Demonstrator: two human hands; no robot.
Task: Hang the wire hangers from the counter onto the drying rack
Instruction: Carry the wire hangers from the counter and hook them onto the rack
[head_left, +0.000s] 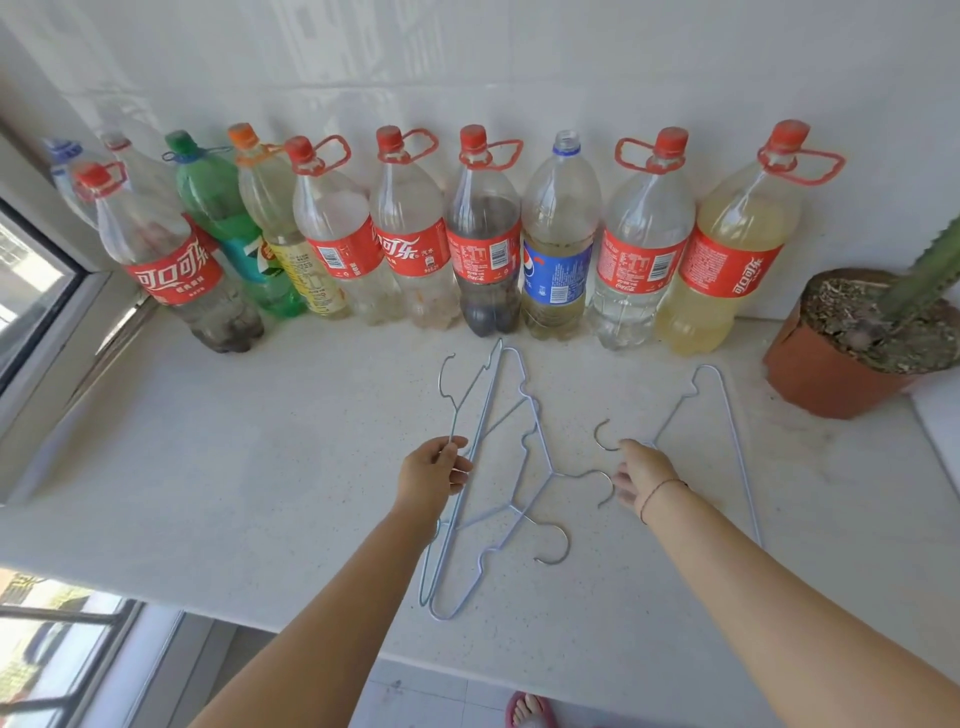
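Counter (234, 467); bottles (483, 244) of murky liquid

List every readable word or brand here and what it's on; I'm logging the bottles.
"可口可乐": red label, far-left Coke bottle
"7": green bottle
"可乐 汽水": Coke bottle
"Coca-Cola": dark-liquid bottle
Pepsi globe logo, no legible word: blue-label bottle
"Coca-Cola": clear bottle
"可口可乐": yellow-liquid bottle
Fine print and barcodes: too small to read.
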